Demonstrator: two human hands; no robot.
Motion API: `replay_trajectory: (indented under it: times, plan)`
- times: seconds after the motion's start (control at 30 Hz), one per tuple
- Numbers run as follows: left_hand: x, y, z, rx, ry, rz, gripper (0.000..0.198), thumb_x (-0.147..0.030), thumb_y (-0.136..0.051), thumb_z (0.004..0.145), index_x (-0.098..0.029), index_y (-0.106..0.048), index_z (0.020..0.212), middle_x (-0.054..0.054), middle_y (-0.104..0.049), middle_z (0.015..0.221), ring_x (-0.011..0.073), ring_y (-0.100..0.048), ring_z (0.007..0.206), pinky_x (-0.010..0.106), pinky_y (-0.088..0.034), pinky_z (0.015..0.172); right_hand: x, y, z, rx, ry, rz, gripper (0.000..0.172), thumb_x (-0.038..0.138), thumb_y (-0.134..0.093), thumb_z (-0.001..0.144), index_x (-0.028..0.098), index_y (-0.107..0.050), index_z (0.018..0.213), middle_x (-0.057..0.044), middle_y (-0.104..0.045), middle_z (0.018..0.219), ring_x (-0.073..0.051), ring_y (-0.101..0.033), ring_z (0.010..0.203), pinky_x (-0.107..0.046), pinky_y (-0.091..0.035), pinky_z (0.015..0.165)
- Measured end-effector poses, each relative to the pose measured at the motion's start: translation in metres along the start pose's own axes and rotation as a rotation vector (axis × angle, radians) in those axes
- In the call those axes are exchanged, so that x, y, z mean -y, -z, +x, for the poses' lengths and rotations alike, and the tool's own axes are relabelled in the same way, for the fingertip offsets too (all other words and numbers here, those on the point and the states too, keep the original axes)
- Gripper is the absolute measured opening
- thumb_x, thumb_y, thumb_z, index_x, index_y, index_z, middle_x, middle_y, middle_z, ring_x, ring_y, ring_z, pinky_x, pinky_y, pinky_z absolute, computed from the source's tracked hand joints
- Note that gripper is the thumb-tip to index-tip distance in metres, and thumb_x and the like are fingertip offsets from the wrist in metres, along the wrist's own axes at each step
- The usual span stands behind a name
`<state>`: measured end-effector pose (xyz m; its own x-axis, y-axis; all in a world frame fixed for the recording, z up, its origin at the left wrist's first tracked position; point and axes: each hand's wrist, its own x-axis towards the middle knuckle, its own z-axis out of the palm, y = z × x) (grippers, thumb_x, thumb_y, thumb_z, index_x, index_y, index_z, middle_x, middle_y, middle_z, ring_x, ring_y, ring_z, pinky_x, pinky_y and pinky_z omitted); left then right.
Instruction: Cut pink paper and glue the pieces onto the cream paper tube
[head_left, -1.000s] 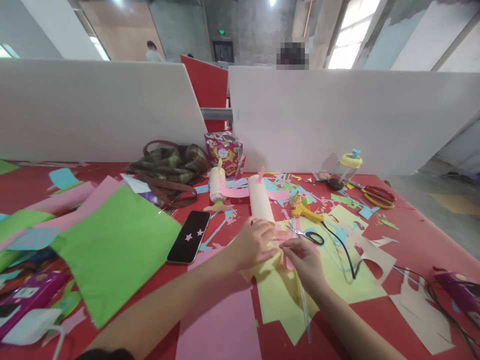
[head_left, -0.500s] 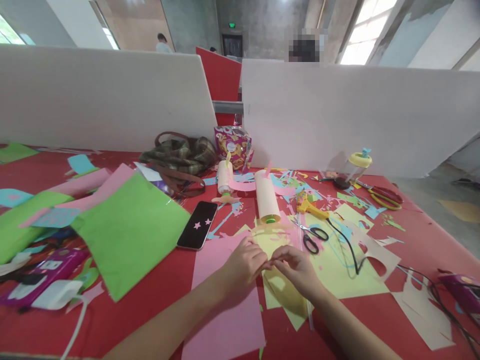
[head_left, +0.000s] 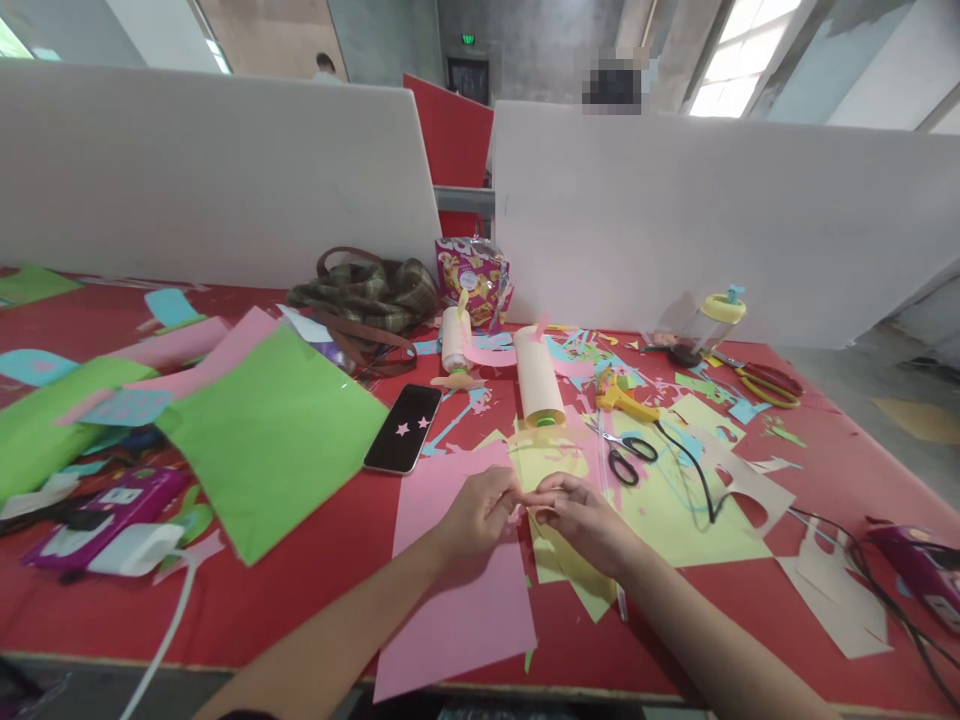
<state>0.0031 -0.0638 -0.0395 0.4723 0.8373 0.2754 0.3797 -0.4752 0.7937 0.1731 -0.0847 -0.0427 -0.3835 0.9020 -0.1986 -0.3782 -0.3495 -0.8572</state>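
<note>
Both hands meet over the pink sheet and the yellow paper. My left hand is closed, its fingertips pinched against those of my right hand, which is curled closed too. Whatever they hold is too small and covered to name; a hint of pink shows under the fingers. Just beyond stands a cream paper-wrapped cylinder with a pink strip on top. Farther left is a smaller cream cylinder. Black-handled scissors lie right of my hands, near a yellow glue gun.
A phone bearing two pink paper stars lies left of my hands, beside a large green sheet. Red-handled pliers and a clear jar stand back right. A black cord crosses the yellow paper. White panels bound the table's back.
The view has tilted and shifted slightly, so the table's front edge now shows. My hands stay pinched together, with the fingers slightly rearranged. Objects on the table keep their places.
</note>
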Motion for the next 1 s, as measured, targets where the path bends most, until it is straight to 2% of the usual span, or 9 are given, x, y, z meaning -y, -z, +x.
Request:
replay_trajectory:
  times: [0.17, 0.37, 0.53, 0.67, 0.77, 0.87, 0.93, 1.0]
  plan:
    - [-0.002, 0.003, 0.001, 0.009, 0.172, -0.268, 0.028, -0.031, -0.036, 0.082, -0.016, -0.041, 0.059, -0.003, -0.042, 0.056, 0.0088, -0.041, 0.051, 0.021, -0.037, 0.049, 0.007, 0.002, -0.001, 0.125, -0.035, 0.051, 0.031, 0.039, -0.065, 0.061, 0.023, -0.056, 0.086, -0.01, -0.061, 0.105, -0.021, -0.054, 0.098, -0.038, -0.039, 0.082]
    - [0.003, 0.001, 0.003, -0.016, 0.241, -0.43, 0.026, -0.034, -0.042, 0.08, -0.015, -0.046, 0.062, -0.002, -0.047, 0.059, 0.0085, -0.049, 0.05, 0.022, -0.044, 0.048, 0.015, 0.007, -0.001, 0.24, 0.024, 0.038, 0.032, 0.04, -0.06, 0.066, 0.025, -0.055, 0.093, -0.009, -0.058, 0.11, -0.021, -0.049, 0.107, -0.04, -0.034, 0.088]
    - [0.007, 0.0, 0.005, 0.008, 0.305, -0.503, 0.023, -0.033, -0.045, 0.078, -0.013, -0.052, 0.068, 0.0, -0.056, 0.063, 0.0121, -0.058, 0.046, 0.026, -0.047, 0.047, 0.016, 0.009, 0.0, 0.215, 0.037, 0.014, 0.031, 0.039, -0.06, 0.066, 0.025, -0.056, 0.093, -0.008, -0.057, 0.111, -0.022, -0.049, 0.107, -0.041, -0.036, 0.087]
    - [0.009, 0.001, 0.006, -0.087, 0.254, -0.394, 0.02, -0.029, -0.049, 0.077, -0.013, -0.058, 0.071, 0.004, -0.062, 0.073, 0.0148, -0.061, 0.065, 0.027, -0.049, 0.061, 0.013, 0.013, 0.002, 0.197, 0.054, 0.006, 0.027, 0.037, -0.058, 0.068, 0.023, -0.057, 0.091, -0.007, -0.058, 0.109, -0.021, -0.052, 0.103, -0.039, -0.036, 0.088]
    - [0.011, 0.0, 0.007, -0.126, 0.258, -0.382, 0.019, -0.029, -0.049, 0.077, -0.013, -0.059, 0.075, 0.005, -0.063, 0.079, 0.0167, -0.06, 0.076, 0.028, -0.05, 0.066, 0.01, 0.019, 0.004, 0.184, 0.077, -0.036, 0.024, 0.035, -0.056, 0.07, 0.023, -0.056, 0.091, -0.006, -0.058, 0.107, -0.02, -0.054, 0.098, -0.039, -0.037, 0.087]
    - [0.013, -0.001, 0.008, -0.164, 0.237, -0.371, 0.017, -0.028, -0.049, 0.076, -0.014, -0.058, 0.081, 0.004, -0.064, 0.082, 0.0162, -0.06, 0.081, 0.03, -0.051, 0.071, 0.008, 0.025, 0.007, 0.158, 0.134, -0.202, 0.023, 0.036, -0.047, 0.075, 0.023, -0.051, 0.093, -0.006, -0.058, 0.105, -0.019, -0.056, 0.095, -0.038, -0.041, 0.084]
    - [0.014, 0.0, 0.008, -0.191, 0.204, -0.324, 0.017, -0.027, -0.049, 0.077, -0.015, -0.057, 0.084, 0.004, -0.065, 0.083, 0.0149, -0.061, 0.08, 0.03, -0.05, 0.074, 0.008, 0.027, 0.008, 0.084, 0.193, -0.533, 0.022, 0.035, -0.036, 0.079, 0.022, -0.046, 0.095, -0.007, -0.059, 0.101, -0.017, -0.058, 0.089, -0.035, -0.045, 0.077]
    - [0.014, 0.001, 0.009, -0.203, 0.181, -0.19, 0.019, -0.028, -0.046, 0.078, -0.015, -0.056, 0.087, 0.004, -0.065, 0.085, 0.0136, -0.062, 0.076, 0.028, -0.051, 0.069, 0.009, 0.028, 0.009, -0.036, 0.232, -0.918, 0.022, 0.031, -0.029, 0.081, 0.02, -0.042, 0.095, -0.007, -0.058, 0.096, -0.015, -0.059, 0.083, -0.03, -0.047, 0.07]
